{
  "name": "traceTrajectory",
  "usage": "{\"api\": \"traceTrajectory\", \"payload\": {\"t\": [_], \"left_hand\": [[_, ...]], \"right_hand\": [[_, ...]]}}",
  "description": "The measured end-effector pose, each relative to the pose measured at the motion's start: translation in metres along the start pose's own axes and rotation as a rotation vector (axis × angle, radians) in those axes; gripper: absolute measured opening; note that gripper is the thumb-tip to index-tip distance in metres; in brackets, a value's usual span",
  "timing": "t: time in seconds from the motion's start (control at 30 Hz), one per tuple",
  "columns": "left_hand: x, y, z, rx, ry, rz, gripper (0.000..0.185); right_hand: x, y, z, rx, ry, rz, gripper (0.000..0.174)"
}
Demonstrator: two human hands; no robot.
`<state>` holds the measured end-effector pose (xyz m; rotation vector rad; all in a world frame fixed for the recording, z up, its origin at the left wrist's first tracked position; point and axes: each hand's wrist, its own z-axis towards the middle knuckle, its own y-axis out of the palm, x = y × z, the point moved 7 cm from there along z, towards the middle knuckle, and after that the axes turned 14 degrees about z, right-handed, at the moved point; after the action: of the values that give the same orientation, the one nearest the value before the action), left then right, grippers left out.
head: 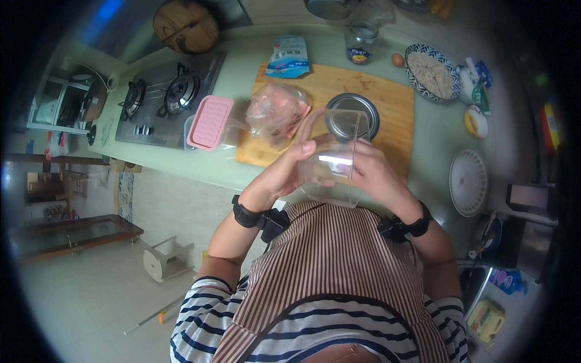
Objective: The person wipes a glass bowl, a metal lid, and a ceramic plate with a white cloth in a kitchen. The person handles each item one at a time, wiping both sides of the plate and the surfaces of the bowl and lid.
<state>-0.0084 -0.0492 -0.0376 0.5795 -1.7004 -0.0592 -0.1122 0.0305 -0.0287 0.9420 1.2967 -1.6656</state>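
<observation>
My left hand [292, 165] grips a clear, wide-mouthed container [333, 159] from its left side, the thumb on its wall. The container lies tilted, its open rim towards the right. At that rim is my right hand [376, 170], its fingers partly seen through the clear wall. Just beyond the container, a round metal-rimmed lid or dish [352, 106] rests on the wooden cutting board [390, 100]. Pink raw meat in a clear plastic bag [277, 113] sits on the board's left part. A blue and white pouch [288, 56] lies at the board's back edge.
Left of the board are a pink lid [210, 122] on a clear box and a gas hob [170, 97]. A glass jar [361, 43], an egg [397, 60] and a patterned dish of pale minced food [431, 72] stand at the back right. A white fluted dish [468, 183] is at the right.
</observation>
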Motion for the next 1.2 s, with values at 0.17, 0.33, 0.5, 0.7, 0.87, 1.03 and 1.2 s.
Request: {"api": "traceTrajectory", "payload": {"t": [0.17,0.33,0.5,0.7,0.87,1.03,1.2], "left_hand": [[-0.004,-0.001,0.001,0.038,-0.005,0.023,0.103],[-0.004,0.002,0.004,0.009,0.156,0.078,0.104],[0.006,-0.002,0.004,0.032,0.308,0.207,0.113],[0.016,-0.004,-0.001,0.202,0.474,0.685,0.131],[0.044,-0.001,-0.024,0.427,0.775,0.918,0.117],[0.053,0.022,-0.041,0.416,0.818,1.694,0.089],[0.051,0.011,-0.033,0.419,0.802,0.951,0.101]], "right_hand": [[0.005,0.023,-0.008,-0.138,0.007,0.143,0.02],[0.011,0.035,-0.021,-0.348,0.449,0.808,0.02],[-0.011,0.025,-0.015,-0.194,0.518,1.662,0.033],[-0.034,0.0,-0.012,-0.042,-0.025,0.678,0.022],[-0.03,-0.007,-0.015,-0.001,0.004,0.683,0.014],[-0.035,-0.01,-0.017,-0.006,-0.012,0.64,0.014],[-0.041,-0.008,-0.018,-0.047,-0.013,0.683,0.014]]}}
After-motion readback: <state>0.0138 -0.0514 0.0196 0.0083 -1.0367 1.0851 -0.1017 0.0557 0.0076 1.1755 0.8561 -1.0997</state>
